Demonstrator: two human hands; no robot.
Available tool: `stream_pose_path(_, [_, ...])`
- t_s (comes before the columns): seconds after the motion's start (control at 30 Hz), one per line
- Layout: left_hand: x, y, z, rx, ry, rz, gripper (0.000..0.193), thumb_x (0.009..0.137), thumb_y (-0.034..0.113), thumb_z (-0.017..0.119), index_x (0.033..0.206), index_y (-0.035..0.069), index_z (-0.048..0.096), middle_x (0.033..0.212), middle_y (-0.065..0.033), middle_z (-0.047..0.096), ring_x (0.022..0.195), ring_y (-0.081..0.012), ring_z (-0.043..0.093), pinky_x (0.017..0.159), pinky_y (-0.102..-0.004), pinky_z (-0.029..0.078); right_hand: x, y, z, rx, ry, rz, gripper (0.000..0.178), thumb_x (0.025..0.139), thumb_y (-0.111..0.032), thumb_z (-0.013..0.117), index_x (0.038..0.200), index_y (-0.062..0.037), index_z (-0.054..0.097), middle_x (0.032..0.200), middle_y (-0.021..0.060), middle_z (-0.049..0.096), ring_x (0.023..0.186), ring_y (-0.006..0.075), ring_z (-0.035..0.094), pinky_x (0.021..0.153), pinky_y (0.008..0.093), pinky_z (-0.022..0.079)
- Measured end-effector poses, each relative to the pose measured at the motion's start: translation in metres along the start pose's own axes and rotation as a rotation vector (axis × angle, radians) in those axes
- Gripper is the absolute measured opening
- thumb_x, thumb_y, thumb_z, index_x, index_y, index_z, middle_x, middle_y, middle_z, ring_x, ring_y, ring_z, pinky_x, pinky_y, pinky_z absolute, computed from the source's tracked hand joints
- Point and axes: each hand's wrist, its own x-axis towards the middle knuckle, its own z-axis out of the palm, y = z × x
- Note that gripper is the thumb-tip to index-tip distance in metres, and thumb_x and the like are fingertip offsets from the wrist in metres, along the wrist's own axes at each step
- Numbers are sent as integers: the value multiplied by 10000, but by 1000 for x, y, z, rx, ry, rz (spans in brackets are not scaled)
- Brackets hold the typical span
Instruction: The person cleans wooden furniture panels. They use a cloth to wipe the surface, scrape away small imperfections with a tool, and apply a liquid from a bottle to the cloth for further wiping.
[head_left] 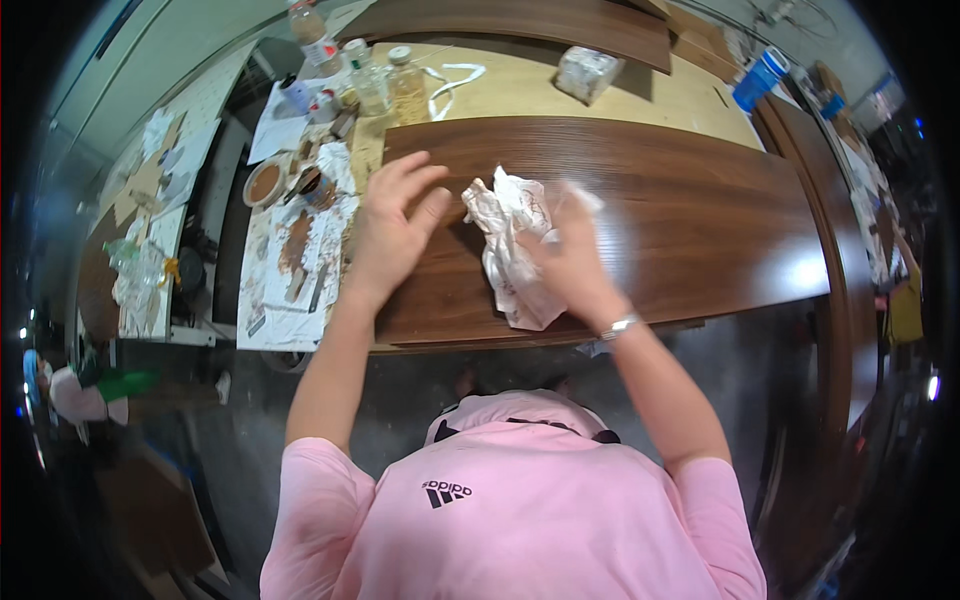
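A dark brown wood-grain board (pixel 690 215) lies across the workbench in front of me. A stained, crumpled white rag (pixel 515 250) rests on its left half; whether it is cloth or paper is hard to tell. My right hand (pixel 568 255), blurred by motion, grips the rag's right side, and a white bit shows past its fingers. Over the board's left edge my left hand (pixel 395 225) is held with fingers apart and nothing in them, a short way left of the rag.
Left of the board, a stained sheet holds a tub of brown paste (pixel 265 184) and a spatula (pixel 318 290). Bottles (pixel 408 85) stand behind. At the back are a wrapped block (pixel 588 75), another brown board (pixel 520 28) and a blue bottle (pixel 760 78).
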Motion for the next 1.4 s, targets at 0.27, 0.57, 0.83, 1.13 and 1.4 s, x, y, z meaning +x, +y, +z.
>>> stream_pose_path(0.27, [27,-124,48,342,-43,19,380,915,307,641,1209,65,648,1339,-165,561,1269,-352,471,1081,-480,351,21,-7,43,-607,-234,-141,637,900,-571,547,1446,-250,477,1545,166,369,1423,492,253,1123,671,179])
stream_pose_path(0.57, [27,-99,67,554,-117,23,436,963,305,558,1312,43,546,1405,-157,498,1322,-330,415,1116,-590,262,71,173,-110,-940,3,552,787,934,-646,411,1546,-165,297,1603,208,230,1451,457,221,1150,621,136])
stream_pose_path(0.83, [21,-115,58,492,-146,110,442,934,210,584,1312,-10,521,1399,-207,481,1292,-382,418,1101,-529,302,97,-4,74,-577,-359,-66,829,857,-636,543,1494,-126,398,1575,203,300,1464,456,199,1163,631,102])
stream_pose_path(1.13, [24,-109,46,510,-228,69,454,930,166,565,1351,7,503,1442,-214,450,1298,-408,412,1106,-499,295,142,180,-120,-752,-231,298,803,909,-656,456,1551,-199,297,1608,151,253,1484,402,188,1186,578,126])
stream_pose_path(1.4, [21,-121,60,596,-185,-225,476,930,90,500,1401,25,482,1474,-167,461,1366,-335,424,1169,-511,211,126,404,-371,-995,102,696,833,888,-690,447,1512,-144,367,1548,184,350,1437,416,283,1139,567,226])
